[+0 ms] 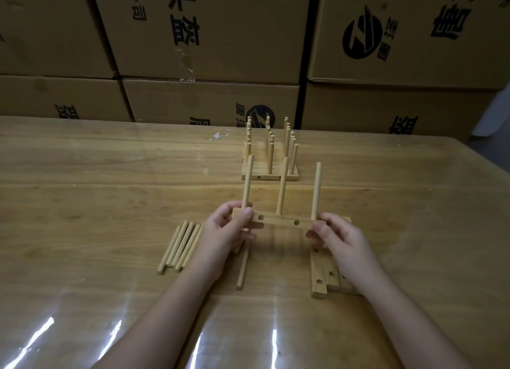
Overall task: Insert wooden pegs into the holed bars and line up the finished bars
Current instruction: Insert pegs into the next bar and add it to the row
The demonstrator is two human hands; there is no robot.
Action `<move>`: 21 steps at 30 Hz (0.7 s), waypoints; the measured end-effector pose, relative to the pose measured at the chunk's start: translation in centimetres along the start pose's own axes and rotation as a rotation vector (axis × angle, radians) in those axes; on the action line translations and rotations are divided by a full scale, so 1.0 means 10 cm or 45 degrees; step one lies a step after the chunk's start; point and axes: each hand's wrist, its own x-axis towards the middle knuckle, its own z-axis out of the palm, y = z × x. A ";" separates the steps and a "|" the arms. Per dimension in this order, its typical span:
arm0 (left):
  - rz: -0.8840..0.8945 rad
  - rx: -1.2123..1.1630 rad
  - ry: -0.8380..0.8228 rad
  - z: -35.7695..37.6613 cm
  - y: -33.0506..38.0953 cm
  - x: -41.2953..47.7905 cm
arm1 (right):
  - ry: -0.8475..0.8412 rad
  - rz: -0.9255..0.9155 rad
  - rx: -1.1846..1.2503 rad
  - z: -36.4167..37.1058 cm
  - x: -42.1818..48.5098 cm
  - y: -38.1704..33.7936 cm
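Note:
I hold a wooden holed bar (278, 220) level above the table, with three pegs (282, 189) standing upright in it. My left hand (229, 230) pinches its left end and my right hand (335, 236) pinches its right end. Two side holes face me. Several loose pegs (179, 245) lie on the table at the left, and one more peg (242, 269) lies under my left wrist. Empty holed bars (321, 274) lie partly under my right wrist. Finished bars with pegs (269, 158) stand lined up farther back.
The wooden table (110, 189) carries a glossy clear cover with bright glare near the front edge. Stacked cardboard boxes (209, 37) with black print form a wall right behind the table.

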 end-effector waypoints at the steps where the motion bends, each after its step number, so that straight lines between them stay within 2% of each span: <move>1: 0.025 0.080 -0.006 0.00 0.00 -0.02 | -0.019 0.004 -0.019 0.00 0.00 0.00; 7: 0.136 0.161 0.041 0.00 -0.02 -0.02 | -0.004 -0.091 -0.427 -0.04 0.02 0.04; 11: 0.144 0.308 -0.062 -0.03 -0.07 -0.01 | -0.009 -0.135 -0.662 -0.14 0.06 0.05; 16: 0.233 0.449 -0.081 0.04 -0.06 -0.02 | 0.037 -0.100 -0.650 -0.34 0.13 0.11; 21: 0.497 0.958 -0.050 0.13 0.05 -0.15 | 0.114 0.014 -0.618 -0.50 0.20 0.29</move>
